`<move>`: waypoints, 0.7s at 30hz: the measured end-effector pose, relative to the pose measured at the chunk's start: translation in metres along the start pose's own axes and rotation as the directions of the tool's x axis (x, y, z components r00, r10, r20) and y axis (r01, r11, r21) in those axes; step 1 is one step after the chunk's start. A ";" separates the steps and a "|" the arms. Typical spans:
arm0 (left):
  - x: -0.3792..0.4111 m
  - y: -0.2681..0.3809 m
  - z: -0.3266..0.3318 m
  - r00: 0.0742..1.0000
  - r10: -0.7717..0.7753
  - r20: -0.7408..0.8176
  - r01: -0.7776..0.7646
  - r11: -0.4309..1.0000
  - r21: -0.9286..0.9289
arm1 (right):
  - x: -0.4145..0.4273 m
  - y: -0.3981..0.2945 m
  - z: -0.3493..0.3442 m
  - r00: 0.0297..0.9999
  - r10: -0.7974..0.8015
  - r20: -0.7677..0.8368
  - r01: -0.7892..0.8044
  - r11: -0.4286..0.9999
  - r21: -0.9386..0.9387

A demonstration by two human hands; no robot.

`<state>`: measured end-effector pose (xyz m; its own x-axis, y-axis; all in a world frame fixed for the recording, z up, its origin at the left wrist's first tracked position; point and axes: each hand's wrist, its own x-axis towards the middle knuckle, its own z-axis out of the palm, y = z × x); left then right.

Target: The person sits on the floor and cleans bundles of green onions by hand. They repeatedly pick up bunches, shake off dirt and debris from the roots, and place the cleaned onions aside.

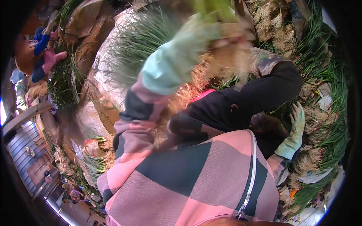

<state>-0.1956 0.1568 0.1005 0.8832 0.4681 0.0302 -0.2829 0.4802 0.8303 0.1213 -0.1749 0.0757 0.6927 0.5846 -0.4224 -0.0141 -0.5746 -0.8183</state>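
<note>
My left hand, in a pale green rubber glove, is raised ahead of me and blurred by motion. It grips a bunch of spring onions; the green leaves point away from me and the pale roots hang towards my knees. My right hand, also gloved and stained, is low at my right side with its fingers apart. Nothing shows in it. Beside it lie bundles of spring onions with roots facing me. Loose spring onion roots lie under my left hand, near my bent leg in black trousers.
Spring onion leaves spread over a white plastic sheet ahead on the left. More root-ended bundles are stacked at the far right. A person in pink boots is at the upper left, near a wooden beam.
</note>
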 end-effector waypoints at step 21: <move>-0.159 -0.247 -0.108 0.307 -0.464 -0.831 0.216 0.884 -0.413 | 0.043 0.048 0.044 0.943 0.326 0.070 -0.328 0.944 0.025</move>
<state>-0.3067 0.0436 -0.1695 0.0912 0.5377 -0.8382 -0.2140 0.8326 0.5108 0.1186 -0.1525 0.0015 0.5981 0.4041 -0.6921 -0.2585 -0.7201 -0.6439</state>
